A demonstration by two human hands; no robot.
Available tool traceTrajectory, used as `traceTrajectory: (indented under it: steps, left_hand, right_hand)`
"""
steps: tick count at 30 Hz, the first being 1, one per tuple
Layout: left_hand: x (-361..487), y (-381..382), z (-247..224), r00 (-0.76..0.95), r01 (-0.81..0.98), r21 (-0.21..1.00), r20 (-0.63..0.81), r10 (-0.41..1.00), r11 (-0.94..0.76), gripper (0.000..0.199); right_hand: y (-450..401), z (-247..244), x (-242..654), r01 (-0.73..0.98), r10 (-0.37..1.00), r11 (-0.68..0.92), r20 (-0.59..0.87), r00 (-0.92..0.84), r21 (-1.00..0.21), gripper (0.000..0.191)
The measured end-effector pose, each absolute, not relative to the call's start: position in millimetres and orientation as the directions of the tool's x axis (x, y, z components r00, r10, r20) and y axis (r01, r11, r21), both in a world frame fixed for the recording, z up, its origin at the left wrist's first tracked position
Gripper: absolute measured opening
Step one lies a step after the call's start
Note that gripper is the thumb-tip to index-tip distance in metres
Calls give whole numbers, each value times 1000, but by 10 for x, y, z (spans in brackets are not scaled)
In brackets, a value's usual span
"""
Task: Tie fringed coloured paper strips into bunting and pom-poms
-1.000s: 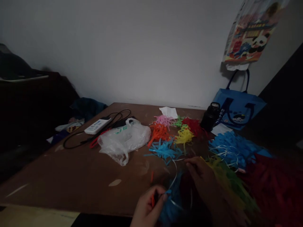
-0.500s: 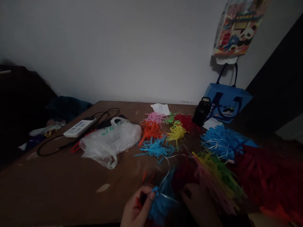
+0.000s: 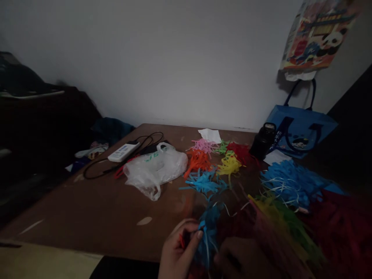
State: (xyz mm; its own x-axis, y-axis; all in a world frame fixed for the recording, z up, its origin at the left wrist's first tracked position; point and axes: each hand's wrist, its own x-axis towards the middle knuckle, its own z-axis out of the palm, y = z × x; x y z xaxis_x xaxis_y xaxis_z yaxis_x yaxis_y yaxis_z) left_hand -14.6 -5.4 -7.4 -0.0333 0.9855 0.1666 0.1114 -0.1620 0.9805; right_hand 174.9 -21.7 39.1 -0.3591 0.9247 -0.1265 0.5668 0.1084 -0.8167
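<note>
At the near edge of the table (image 3: 95,217), the left hand (image 3: 180,248) is closed in a pinch: thumb and index finger clamp the top of a blue tassel (image 3: 209,228), and a red strip (image 3: 182,241) shows inside the curled fingers. The right hand (image 3: 242,255) is located near the tassel's right side with fingers bent. It is dark and blurred; whether it grips anything cannot be determined. A white ribbon (image 3: 232,214) extends beyond the tassel and curves rightward.

Right of the hands, a multicolour fringe (image 3: 286,226) runs diagonally, pink through yellow to green. A dark red fringe (image 3: 345,228) occupies the area to its right. Beyond these lies a large blue bundle (image 3: 293,182) with white ribbons across it.

A pale oval mark (image 3: 144,221) is visible on the table, inboard of the near edge. Farther in, a light blue strip pile (image 3: 205,182) lies ahead of the tassel. Behind it are an orange pile (image 3: 199,162) and a yellow pile (image 3: 229,164); next are pink (image 3: 203,146), green (image 3: 223,147) and red (image 3: 240,153) piles.

A clear plastic bag (image 3: 157,170) lies left of the orange pile. A white power strip (image 3: 123,151) with a black cable (image 3: 95,177) is positioned toward the left edge.

Near the far edge are a white paper (image 3: 209,135) and, farther right, an upright black bottle (image 3: 263,142) and a blue tote bag (image 3: 302,130). A panda-print package (image 3: 318,38) hangs above the tote bag, against the wall (image 3: 174,62).
</note>
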Motion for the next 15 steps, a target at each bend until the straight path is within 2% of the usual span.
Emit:
traceTrajectory:
  steps: [5, 10, 15]
  left_hand:
    - [-154, -100, -34, 12, 174, 949, 266, 964, -264, 19]
    - [-200, -107, -22, 85, 275, 857, 430, 899, -436, 7]
    - [-213, -123, -37, 162, 333, 751, 550, 819, -570, 13]
  right_hand:
    - [-107, 388, 1636, 579, 927, 172, -68, -369, -797, 25]
    - [-84, 372, 1601, 501, 930, 86, -111, -351, -861, 30]
    - [-61, 354, 1567, 447, 951, 46, -98, -293, -894, 29]
